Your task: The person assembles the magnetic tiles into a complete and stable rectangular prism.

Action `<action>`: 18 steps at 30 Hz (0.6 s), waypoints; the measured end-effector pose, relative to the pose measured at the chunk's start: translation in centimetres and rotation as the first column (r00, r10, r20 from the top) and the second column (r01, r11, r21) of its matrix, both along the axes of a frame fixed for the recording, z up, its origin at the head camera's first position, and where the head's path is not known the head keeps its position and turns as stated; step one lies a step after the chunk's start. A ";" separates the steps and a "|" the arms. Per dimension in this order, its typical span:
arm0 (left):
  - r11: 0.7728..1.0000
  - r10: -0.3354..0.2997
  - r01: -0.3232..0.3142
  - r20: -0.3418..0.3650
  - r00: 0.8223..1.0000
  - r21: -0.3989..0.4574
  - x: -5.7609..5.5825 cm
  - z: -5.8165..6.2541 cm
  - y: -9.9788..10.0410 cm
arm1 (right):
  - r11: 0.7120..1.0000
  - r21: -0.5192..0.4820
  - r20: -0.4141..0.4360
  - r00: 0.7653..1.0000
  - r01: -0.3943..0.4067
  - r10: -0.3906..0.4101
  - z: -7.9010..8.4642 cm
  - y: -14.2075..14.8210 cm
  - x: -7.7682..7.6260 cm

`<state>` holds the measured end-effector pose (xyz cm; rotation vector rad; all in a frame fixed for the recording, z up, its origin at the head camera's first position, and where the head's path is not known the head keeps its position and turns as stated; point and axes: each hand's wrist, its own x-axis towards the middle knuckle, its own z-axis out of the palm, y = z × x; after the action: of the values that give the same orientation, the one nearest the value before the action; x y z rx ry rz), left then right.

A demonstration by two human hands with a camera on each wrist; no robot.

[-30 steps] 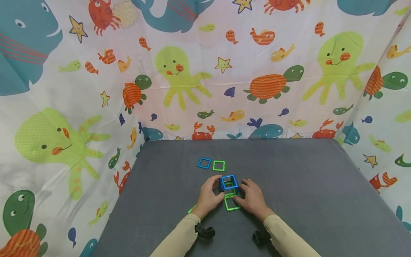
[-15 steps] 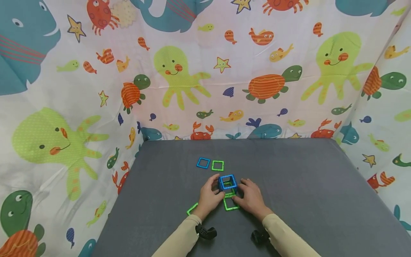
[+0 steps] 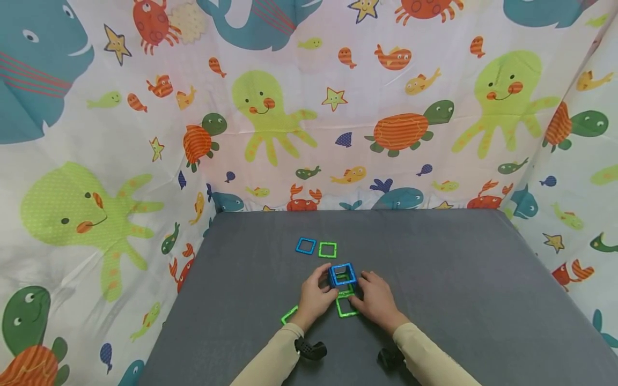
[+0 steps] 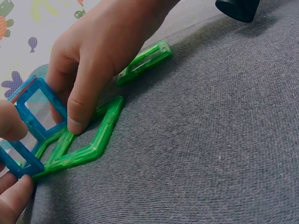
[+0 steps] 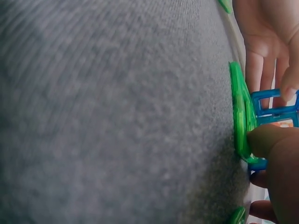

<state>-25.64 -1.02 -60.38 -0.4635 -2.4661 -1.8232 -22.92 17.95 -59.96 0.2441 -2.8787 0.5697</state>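
Observation:
A small cube of blue magnetic tiles point(image 3: 345, 282) stands in the middle of the table. Its base is green, and a green square tile point(image 3: 347, 315) lies flat against its near side. The left hand point(image 3: 314, 297) grips the cube's left side between thumb and fingers. The right hand point(image 3: 379, 300) holds the right side, its thumb point(image 4: 77, 119) on the green frame and its fingers partly hidden behind a blue tile point(image 4: 58, 98). The right wrist view has the left thumb point(image 5: 289, 88) at the blue tiles point(image 5: 275, 112).
Behind the hands lie a blue square tile point(image 3: 306, 246) and a green square tile point(image 3: 328, 250). Another green tile point(image 3: 289, 314) is partly covered by the left wrist. Near the right hand rests one more green piece point(image 4: 145, 63). A patterned curtain point(image 3: 289, 107) borders the grey table point(image 3: 458, 279).
Both hands keep their places around the cube with only tiny shifts. A little more of the green tile beside the left wrist shows than one second ago.

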 end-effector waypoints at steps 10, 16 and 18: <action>0.999 0.035 -0.035 -0.028 0.999 -0.021 0.3 0.1 0.6 | 0.999 0.047 0.005 1.000 0.008 -0.008 0.2 -0.4 0.2; 0.999 0.040 -0.041 -0.044 0.998 -0.033 0.5 0.1 0.6 | 0.999 0.046 0.005 1.000 0.011 -0.011 0.2 -0.4 0.1; 0.998 0.041 -0.043 -0.048 0.998 -0.042 0.5 0.0 0.6 | 0.999 0.049 0.002 1.000 0.011 -0.011 0.2 -0.4 0.1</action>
<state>-25.11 -0.38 -60.34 -0.4478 -2.4693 -1.7271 -22.79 17.56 -59.74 0.2346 -2.8972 0.4991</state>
